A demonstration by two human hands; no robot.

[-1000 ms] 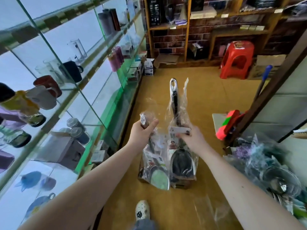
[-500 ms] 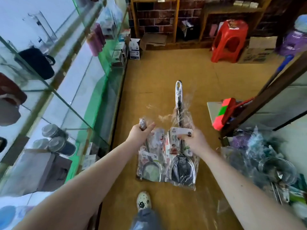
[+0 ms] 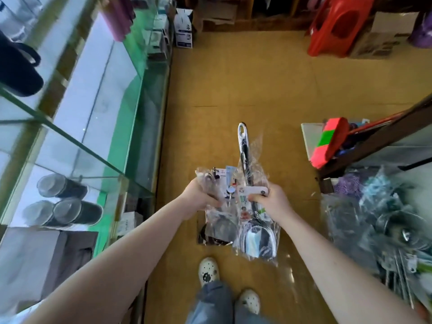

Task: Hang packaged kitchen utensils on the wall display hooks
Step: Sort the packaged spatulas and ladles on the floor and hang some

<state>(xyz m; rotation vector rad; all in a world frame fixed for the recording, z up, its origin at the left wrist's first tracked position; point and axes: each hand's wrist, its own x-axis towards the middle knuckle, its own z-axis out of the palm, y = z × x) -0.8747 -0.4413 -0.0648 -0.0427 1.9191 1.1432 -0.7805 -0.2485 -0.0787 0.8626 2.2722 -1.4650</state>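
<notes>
One packaged utensil is gripped by the left hand and another, a bagged ladle, by the right hand, between a glass showcase and a heap of bagged utensils, with a red stool seen behind.

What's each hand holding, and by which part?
Left hand grips the smaller bagged utensil near its bunched top; right hand pinches the long bagged utensil at its label card.

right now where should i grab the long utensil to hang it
Pinch the handle just below its hole, coming from the right. It points up, its hole end pokes out of the bag, and the right hand grips lower down.
</notes>
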